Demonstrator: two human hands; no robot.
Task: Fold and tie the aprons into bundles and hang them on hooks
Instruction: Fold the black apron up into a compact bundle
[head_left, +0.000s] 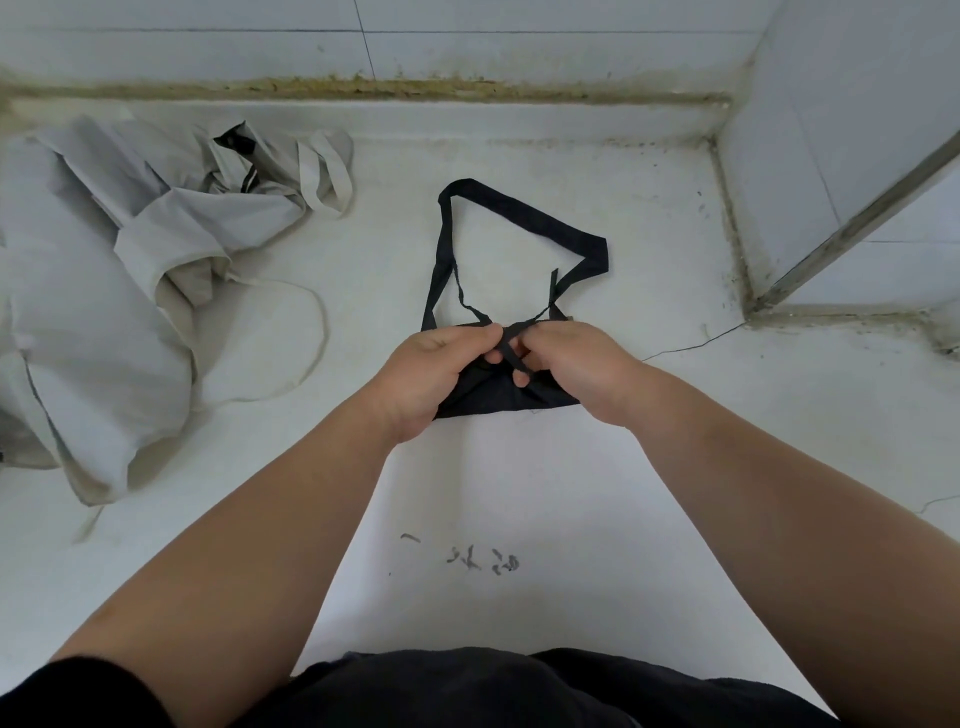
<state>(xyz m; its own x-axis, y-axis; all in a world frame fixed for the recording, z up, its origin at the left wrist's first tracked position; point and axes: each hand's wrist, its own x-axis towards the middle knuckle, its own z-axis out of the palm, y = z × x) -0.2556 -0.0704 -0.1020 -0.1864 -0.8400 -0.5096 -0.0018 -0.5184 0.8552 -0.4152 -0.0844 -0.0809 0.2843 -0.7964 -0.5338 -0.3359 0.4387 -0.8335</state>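
Nearest the camera, a dark garment (467, 686) on the person's body fills the bottom edge and is cut off by the frame. Two bare forearms reach forward from it. Between them, dark scribbled marks (483, 560) sit on the white surface (675, 467); they are too smeared to read.

The left hand (441, 374) and right hand (576, 369) meet over the black apron (498, 400), which lies folded into a small flat bundle on the surface at mid-frame. Both hands cover most of the bundle, so its folds cannot be made out. The left hand's fingers are curled and pinch a thin tie (511, 358) against the thumb. The right hand's fingers are also curled onto the same tie; how the tie crosses beneath them is hidden.

Beyond the hands, the apron's neck loop (519, 213) lies open and flat on the surface.

To the left, grey aprons (104, 291) lie in a crumpled heap, partly cut off by the left edge. A pale cord (317, 332) trails from the heap in a loose curve. A small dark item shows within the folds at the top and cannot be identified.

The surface is white, scuffed and stained, with a hairline crack (691, 345) right of the hands. It meets a white tiled wall (467, 47) along a seam (363, 88) with yellow-brown grime. At far right a second tiled wall bears a slanting metal strip (857, 223).
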